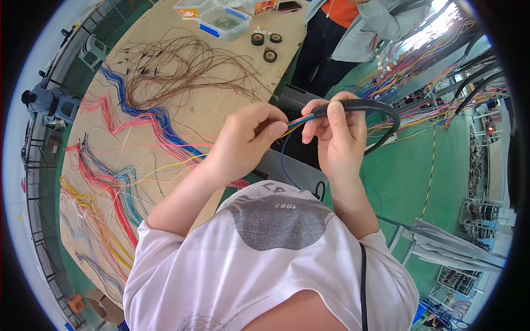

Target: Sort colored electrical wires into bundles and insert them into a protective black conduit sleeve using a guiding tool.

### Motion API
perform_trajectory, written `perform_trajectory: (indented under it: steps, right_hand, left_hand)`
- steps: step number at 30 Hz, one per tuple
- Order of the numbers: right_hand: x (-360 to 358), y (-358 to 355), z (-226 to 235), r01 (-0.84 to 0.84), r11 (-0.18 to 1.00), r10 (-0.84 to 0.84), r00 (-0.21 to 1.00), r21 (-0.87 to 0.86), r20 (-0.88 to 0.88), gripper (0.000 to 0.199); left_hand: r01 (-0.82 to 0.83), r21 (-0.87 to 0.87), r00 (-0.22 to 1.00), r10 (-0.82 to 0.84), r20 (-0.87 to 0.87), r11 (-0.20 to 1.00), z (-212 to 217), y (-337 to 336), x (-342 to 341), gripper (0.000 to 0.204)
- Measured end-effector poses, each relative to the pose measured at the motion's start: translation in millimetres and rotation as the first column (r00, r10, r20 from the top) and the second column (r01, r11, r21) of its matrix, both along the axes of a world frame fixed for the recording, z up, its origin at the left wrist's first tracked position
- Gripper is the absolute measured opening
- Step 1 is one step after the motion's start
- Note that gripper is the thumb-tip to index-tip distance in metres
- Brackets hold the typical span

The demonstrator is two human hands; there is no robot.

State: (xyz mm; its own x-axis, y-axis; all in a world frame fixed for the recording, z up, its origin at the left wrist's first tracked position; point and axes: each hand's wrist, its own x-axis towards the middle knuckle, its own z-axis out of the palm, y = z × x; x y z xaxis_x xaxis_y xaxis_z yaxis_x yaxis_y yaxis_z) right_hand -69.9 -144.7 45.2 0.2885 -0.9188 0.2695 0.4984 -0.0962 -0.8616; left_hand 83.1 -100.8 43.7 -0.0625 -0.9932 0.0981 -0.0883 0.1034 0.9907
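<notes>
Between my two hands runs a bundle of thin coloured wires [298, 122], coming out of the end of a thick black cable sleeve [381, 106]. My left hand [251, 135] is closed on the wires, with thumb and fingers pinched together. My right hand [339, 132] grips the sleeve near its end, thumb on top and fingers behind. From there the sleeve curves right and bends back below the hand. A single blue wire [284, 157] hangs in a loop under the hands. The wire tips inside my left hand are hidden.
Bundles of blue wires [132, 109], pink wires, and brown wires [190, 83] lie on the wooden table [105, 151] at left. Black tape rolls [270, 54] and a plastic box [224, 23] sit at its far end. A person [337, 44] stands ahead; hanging wires [419, 77] fill the right.
</notes>
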Motion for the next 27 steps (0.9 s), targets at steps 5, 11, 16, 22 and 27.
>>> perform_trajectory:
  steps: [5,11,16,22,27]
  right_hand:
    - [-1,-2,-4,-0.043,0.997,0.039,0.997,0.066,0.073,0.014]
    - [-2,-15,3,-0.137,0.985,0.124,0.985,0.107,0.119,0.016]
    - [-3,-14,1,-0.029,0.990,0.028,1.000,0.139,0.006,0.013]
    - [-5,-15,-27,-0.150,0.971,0.119,0.979,0.185,0.166,0.009]
    - [-16,-13,-31,-0.073,0.979,0.045,0.988,0.193,0.145,0.011]
  left_hand:
    - [-0.148,-0.137,0.979,0.165,0.120,0.979,-3,1,-8,0.013]
    - [-0.249,0.047,0.968,0.247,0.043,0.967,4,-13,-10,0.010]
    - [-0.231,-0.151,0.941,0.260,0.216,0.961,11,-3,-23,0.009]
    - [-0.215,-0.013,0.976,0.216,0.039,0.976,-30,-21,-21,0.007]
    - [-0.190,0.028,0.982,0.189,0.029,0.981,-20,-8,-39,0.006]
